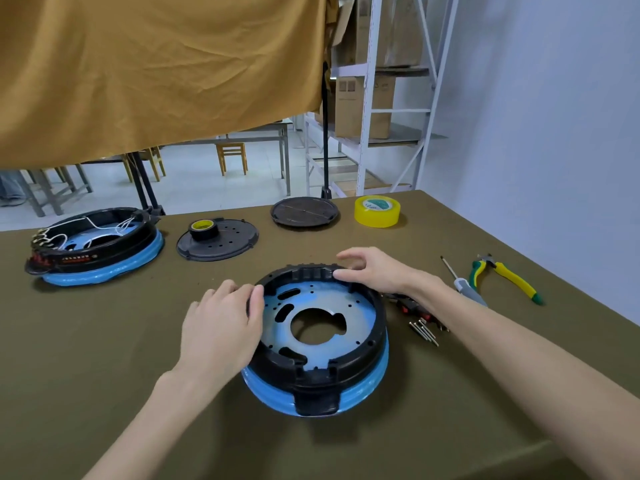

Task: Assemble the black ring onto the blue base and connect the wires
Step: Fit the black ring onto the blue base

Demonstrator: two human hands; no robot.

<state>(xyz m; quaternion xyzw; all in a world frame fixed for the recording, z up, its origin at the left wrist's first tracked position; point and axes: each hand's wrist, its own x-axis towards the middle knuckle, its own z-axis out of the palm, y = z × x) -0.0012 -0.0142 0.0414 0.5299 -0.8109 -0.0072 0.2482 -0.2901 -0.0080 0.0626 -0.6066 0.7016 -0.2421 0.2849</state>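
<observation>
A black ring point(363, 355) sits on a blue base point(367, 386) in the middle of the olive table. The base's blue plate with a round hole shows inside the ring. My left hand point(221, 327) grips the ring's left rim, thumb inside and fingers outside. My right hand point(374, 268) holds the ring's far rim with its thumb on the edge and fingers curled above. A second blue base with a black ring and white wires point(93, 244) stands at the far left.
Two black round covers point(218, 240) point(304, 213) lie at the back, one with a small tape roll point(204, 228) on it. A yellow tape roll point(377, 211), a screwdriver point(462, 284), yellow-green pliers point(505, 277), several screws point(424, 332) and a small dark part point(408, 306) lie to the right.
</observation>
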